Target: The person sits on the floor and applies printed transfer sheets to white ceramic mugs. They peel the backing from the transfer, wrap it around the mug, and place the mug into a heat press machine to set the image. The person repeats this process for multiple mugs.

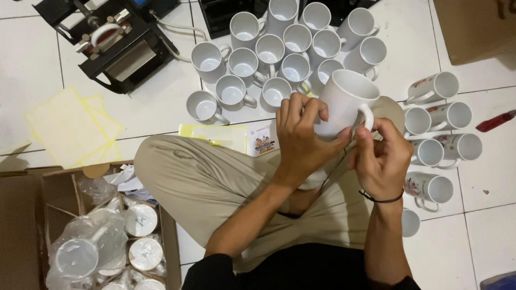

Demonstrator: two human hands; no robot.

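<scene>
Left hand (301, 140) wrapped around the body of a plain white mug (346, 102), fingers curled over its side, steadying it tilted with the mouth turned up and away, above the lap; right hand (380, 156) closed at the handle side, fingertips pinching what looks like a thin strip or sheet edge against the mug wall, too small to tell for certain; held so, probably, to keep the wall facing the eyes and both thumbs free to press; black band on the right wrist; beneath, crossed legs in beige trousers (204, 177) on the white tiled floor (32, 59); just ahead, a tight cluster of upright blank mugs (269, 59), grouped within easy reach; to the right, printed mugs (438, 121) laid on their sides, set apart from the blanks; further off, a black mug press (115, 45) at upper left, yellowish sheets (70, 129) beside it, an open cardboard box (97, 236) of plastic-wrapped mugs at lower left, a red cutter (495, 121) at far right.
</scene>
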